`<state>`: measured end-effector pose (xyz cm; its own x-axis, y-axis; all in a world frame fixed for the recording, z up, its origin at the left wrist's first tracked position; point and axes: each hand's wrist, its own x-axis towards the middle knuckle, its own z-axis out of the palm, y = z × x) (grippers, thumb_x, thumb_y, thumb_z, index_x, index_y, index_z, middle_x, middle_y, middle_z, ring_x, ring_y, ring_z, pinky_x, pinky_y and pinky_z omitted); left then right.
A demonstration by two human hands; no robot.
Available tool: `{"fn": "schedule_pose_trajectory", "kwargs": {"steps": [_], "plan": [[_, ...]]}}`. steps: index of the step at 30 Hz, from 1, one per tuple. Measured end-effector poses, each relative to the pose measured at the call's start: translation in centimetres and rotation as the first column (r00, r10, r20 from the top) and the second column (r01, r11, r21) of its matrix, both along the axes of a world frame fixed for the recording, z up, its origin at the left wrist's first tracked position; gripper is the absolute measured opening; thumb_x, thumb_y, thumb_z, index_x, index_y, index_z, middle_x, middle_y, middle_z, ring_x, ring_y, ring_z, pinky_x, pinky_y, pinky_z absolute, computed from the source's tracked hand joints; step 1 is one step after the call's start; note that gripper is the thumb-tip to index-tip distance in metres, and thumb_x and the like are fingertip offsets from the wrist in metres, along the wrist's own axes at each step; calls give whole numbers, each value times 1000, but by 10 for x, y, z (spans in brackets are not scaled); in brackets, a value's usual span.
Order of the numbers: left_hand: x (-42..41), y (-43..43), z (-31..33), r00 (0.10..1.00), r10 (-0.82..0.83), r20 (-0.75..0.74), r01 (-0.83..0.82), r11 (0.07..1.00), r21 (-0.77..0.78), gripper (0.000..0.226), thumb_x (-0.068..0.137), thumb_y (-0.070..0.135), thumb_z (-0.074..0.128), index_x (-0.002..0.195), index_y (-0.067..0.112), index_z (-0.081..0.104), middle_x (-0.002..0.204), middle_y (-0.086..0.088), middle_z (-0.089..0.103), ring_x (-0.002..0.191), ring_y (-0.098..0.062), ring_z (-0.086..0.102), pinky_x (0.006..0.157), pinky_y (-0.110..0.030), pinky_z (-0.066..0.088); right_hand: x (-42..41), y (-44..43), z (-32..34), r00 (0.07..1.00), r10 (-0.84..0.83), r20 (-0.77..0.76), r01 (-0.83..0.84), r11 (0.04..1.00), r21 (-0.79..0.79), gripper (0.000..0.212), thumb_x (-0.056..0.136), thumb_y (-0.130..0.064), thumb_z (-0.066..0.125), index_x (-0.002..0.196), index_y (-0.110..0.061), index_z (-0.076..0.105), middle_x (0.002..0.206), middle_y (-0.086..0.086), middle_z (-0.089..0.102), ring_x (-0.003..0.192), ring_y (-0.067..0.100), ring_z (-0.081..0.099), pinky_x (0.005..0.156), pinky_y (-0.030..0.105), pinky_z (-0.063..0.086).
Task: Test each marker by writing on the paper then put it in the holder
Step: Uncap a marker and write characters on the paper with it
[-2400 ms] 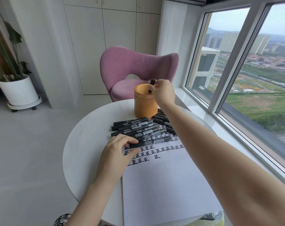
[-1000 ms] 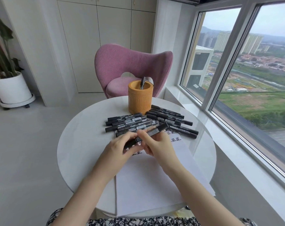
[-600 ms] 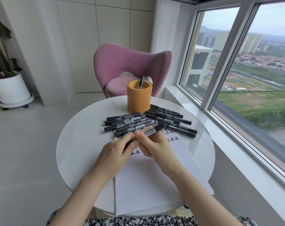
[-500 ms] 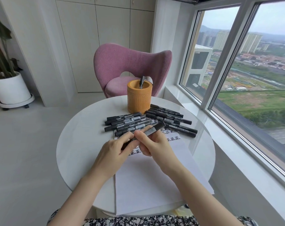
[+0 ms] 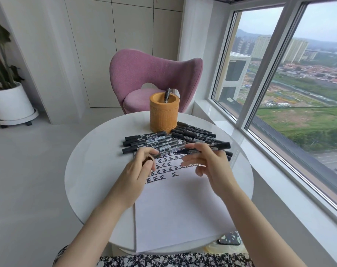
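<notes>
Shiny table, fuzzy chair, plain paper

The round table is white, smooth and shiny. The paper is white and matt. The marker and its cap look like black plastic with a little shine. The holder looks like rough brown wood. The chair is fuzzy pink cloth.

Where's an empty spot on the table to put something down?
Bare table left of the paper and the marker pile, out to the rim. The paper's blank lower half is free too. Crowded: right in front of the holder, where that pile spreads across.
</notes>
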<state>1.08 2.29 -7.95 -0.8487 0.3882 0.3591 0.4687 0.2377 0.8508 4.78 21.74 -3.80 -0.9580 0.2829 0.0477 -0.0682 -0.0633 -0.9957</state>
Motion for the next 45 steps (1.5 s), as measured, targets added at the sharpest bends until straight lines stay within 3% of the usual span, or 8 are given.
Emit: {"fn": "schedule_pose_trajectory", "kwargs": {"steps": [3,6,9,12,15,22,31,45], "plan": [[-1,2,1,999,27,22,-27,1000,-8,20,95,13,51,102,32,47,93,9,63,83,2,58,71,-9,39,-2,8,-4,998,-56,39,52,994,99,27,86,-32,67,74,-8,68,60,14,65,51,16,60,43,21,27],[-3,3,0,998,61,24,-61,998,-5,16,88,15,62,98,23,53,96,7,66,86,1,60,71,-7,41,-6,3,-10,993,-115,-21,117,964,238,39,83,-31,73,57,-9,53,44,9,52,36,9,39,41,14,27],[-4,2,-1,997,77,26,-77,997,2,14,85,16,66,94,22,57,91,6,68,84,-6,62,71,-18,44,-9,-2,-16,993,-118,-26,121,956,267,37,84,-24,72,55,-16,52,44,3,51,37,10,40,40,15,30],[-4,1,-2,997,74,29,-74,997,-8,13,85,16,66,93,23,59,89,6,68,76,-12,63,70,-25,46,-11,-3,-22,989,-141,-36,144,915,376,50,84,-28,70,47,-9,43,43,5,42,42,15,34,45,22,27],[-4,2,-1,996,66,63,-65,998,-11,12,86,12,64,94,20,60,89,1,69,63,-12,62,66,-20,48,-12,-3,-26,979,-189,-83,206,885,417,44,83,-20,68,53,-3,40,50,5,33,52,14,28,50,28,21],[-2,3,1,994,67,82,-63,997,-44,12,87,12,64,94,20,60,87,0,71,62,-10,61,69,-20,49,-13,-4,-31,971,-224,-86,239,870,432,34,81,-10,61,58,3,39,56,6,33,56,13,28,50,28,20],[-2,1,0,993,79,84,-72,994,-80,13,87,16,63,93,27,60,84,10,72,69,-20,65,77,-37,53,-12,-6,-30,972,-214,-95,234,866,442,32,82,-11,62,58,-6,40,55,3,31,54,12,25,50,28,19],[-2,1,0,993,79,92,-71,994,-87,12,88,17,63,93,28,61,83,13,72,69,-20,64,77,-35,54,-11,-6,-30,971,-209,-112,238,847,476,38,82,-9,60,58,-14,31,52,-4,27,51,9,20,47,25,18]]}}
